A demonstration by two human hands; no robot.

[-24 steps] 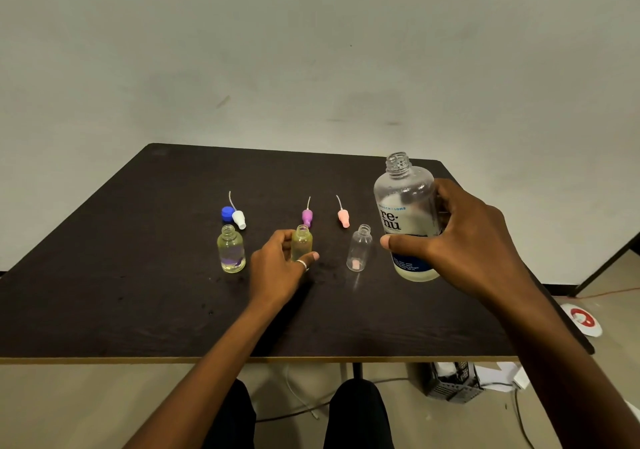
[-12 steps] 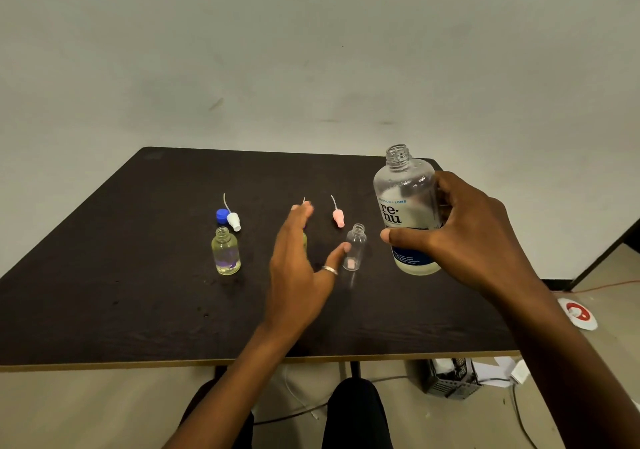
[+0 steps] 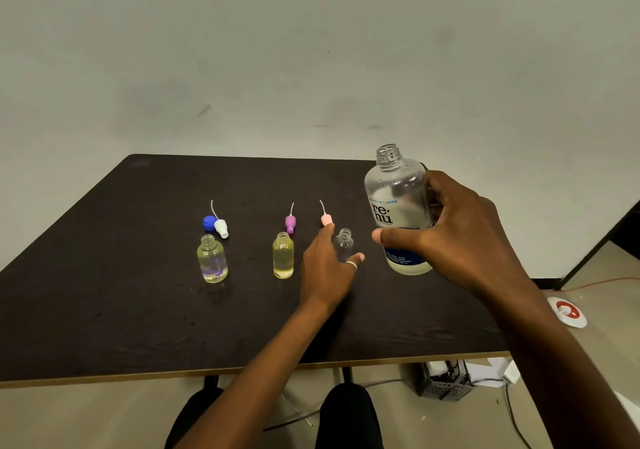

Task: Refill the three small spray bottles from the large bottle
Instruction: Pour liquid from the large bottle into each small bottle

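Observation:
Three small uncapped bottles stand in a row on the dark table (image 3: 104,292). The left bottle (image 3: 212,258) and the middle bottle (image 3: 283,256) hold yellowish liquid. The right bottle (image 3: 344,242) is clear and looks empty. My left hand (image 3: 327,268) curves round this empty bottle, with the fingers on its left and the thumb in front of its base; I cannot tell if they touch it. My right hand (image 3: 460,237) grips the large open bottle (image 3: 398,206), upright and just above the table, with a little liquid at its bottom.
Behind the small bottles lie a blue cap (image 3: 209,222) and three spray tops with thin tubes: a white top (image 3: 221,228), a purple top (image 3: 290,223) and a pink top (image 3: 326,219). Below the table's right edge are a black box (image 3: 446,379), papers and cables.
My left hand let go of the middle bottle and moved right to the empty bottle. My right hand kept the large bottle upright, a little higher.

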